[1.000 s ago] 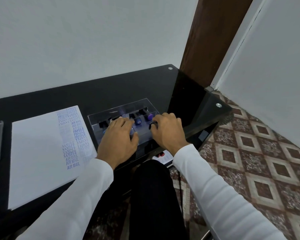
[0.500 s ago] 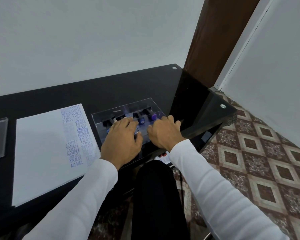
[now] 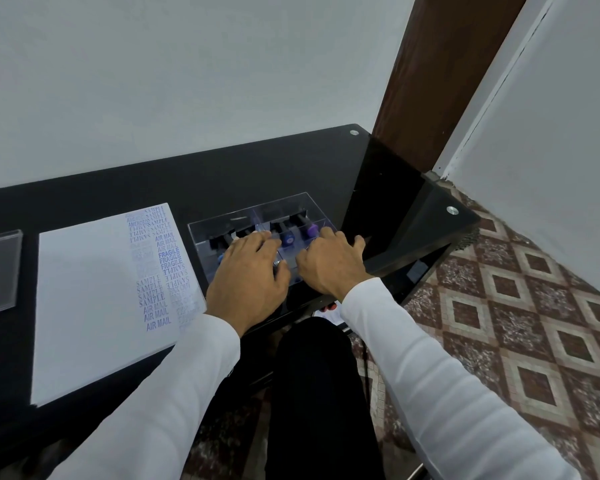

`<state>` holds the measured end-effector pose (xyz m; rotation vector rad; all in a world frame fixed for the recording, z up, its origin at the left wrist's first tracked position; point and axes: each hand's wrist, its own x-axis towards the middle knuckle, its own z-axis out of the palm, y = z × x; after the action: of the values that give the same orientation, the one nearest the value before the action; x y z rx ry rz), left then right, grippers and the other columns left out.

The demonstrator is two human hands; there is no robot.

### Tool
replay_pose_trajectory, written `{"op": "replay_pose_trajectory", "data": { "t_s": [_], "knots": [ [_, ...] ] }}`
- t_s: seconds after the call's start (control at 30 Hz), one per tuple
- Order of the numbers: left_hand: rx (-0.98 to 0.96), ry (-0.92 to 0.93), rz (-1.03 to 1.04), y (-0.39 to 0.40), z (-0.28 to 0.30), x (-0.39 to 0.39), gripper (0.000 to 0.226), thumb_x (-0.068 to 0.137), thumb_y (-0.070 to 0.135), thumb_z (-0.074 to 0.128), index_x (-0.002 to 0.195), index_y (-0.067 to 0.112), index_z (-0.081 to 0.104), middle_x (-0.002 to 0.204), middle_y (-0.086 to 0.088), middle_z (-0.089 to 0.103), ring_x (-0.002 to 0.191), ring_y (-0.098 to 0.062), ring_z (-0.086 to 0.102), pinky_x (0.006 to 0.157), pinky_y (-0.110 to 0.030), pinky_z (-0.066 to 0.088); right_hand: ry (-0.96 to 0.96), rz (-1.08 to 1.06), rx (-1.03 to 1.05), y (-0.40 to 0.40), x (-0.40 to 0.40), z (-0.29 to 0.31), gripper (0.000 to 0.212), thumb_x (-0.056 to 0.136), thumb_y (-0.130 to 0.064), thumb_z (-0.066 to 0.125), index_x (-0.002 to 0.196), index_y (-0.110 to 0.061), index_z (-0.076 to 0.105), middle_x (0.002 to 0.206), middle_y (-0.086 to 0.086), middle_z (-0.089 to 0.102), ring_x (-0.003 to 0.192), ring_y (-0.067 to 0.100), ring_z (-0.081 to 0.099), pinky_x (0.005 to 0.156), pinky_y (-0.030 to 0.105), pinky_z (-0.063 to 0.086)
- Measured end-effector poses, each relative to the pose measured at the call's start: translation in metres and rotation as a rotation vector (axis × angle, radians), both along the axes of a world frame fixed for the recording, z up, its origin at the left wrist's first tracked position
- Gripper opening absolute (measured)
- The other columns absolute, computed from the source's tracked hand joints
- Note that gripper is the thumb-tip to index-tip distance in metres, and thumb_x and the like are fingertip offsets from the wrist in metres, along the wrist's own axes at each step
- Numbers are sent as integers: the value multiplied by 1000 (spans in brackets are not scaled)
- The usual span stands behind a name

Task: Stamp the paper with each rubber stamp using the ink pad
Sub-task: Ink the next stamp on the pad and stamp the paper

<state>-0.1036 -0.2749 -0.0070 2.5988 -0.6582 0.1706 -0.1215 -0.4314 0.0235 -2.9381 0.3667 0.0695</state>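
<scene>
Fingers of your left hand lie spread and only loosely bent over the near half of the clear stamp box, and those of your right hand lie the same way just beside them; whether either hand pinches a stamp underneath, you cannot tell from this view. What shows looks like flat hands resting on or in the box, not a grip.

Your rubber stamps lie in the box, dark handles pointing away from you, with blue and purple ends showing between your two hands. No ink pad can be made out; it may be hidden under your palms. The paper lies flat on the black surface, just left of the box and apart from both hands.

Judging by the sheet, you are well into the job or near its end. A band of blue impressions runs down its right edge, some crisp, some faint, several upside down. You can read SAMPLE repeated many times, AIR MAIL, FRAGILE, and what looks like AMENDED near the top; the palest marks are too weak to read. That makes at least four different stamps used. With the stamps back in the box, you are either packing away or picking the next one; the left part of the sheet is unmarked.
</scene>
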Motion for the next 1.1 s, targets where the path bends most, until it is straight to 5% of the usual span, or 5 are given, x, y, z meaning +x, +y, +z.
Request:
{"op": "replay_pose_trajectory", "data": {
  "t_s": [0.1, 0.6, 0.73, 0.9, 1.1],
  "knots": [
    [3, 0, -1, 0, 0, 1, 47, 99, 41, 48, 142, 20, 52, 149, -1, 51, 138, -23, 45, 118, -45, 36, 20, 3, 23, 1, 1, 2, 20, 91, -37, 45, 83, -24, 58, 124, 2, 49, 108, 27, 56, 112, 68, 10],
    [11, -15, -9, 1, -1, 2, 48, 99, 42, 46, 141, 21, 53, 148, 0, 52, 137, -21, 46, 120, -43, 34, 14, -114, 177, -1, 10, 5, 14, 85, -35, 59, 87, -22, 63, 122, 5, 39, 82, 20, 45, 98, 50, 31],
    [18, -5, -10, 1, -1, 2, 49, 100, 43, 46, 143, 21, 51, 150, -1, 50, 139, -21, 44, 121, -43, 32, 64, -109, 180, 2, 11, 12, 17, 88, -34, 57, 76, -21, 58, 93, -1, 57, 89, 23, 55, 95, 50, 31],
    [15, -7, -11, 1, 2, 0, 48, 99, 41, 48, 142, 20, 52, 150, -2, 50, 140, -21, 44, 121, -43, 31, 97, -123, 146, 6, 11, 19, 16, 86, -38, 60, 81, -23, 56, 80, -4, 54, 86, 24, 52, 96, 52, 27],
    [6, 5, -8, 0, 4, -1, 48, 100, 42, 48, 142, 20, 52, 150, -1, 50, 140, -22, 44, 122, -44, 31, -60, -149, 84, 12, 8, 16, 14, 84, -23, 60, 93, -30, 51, 108, 5, 58, 99, 31, 57, 93, 52, 28]
  ]
}}
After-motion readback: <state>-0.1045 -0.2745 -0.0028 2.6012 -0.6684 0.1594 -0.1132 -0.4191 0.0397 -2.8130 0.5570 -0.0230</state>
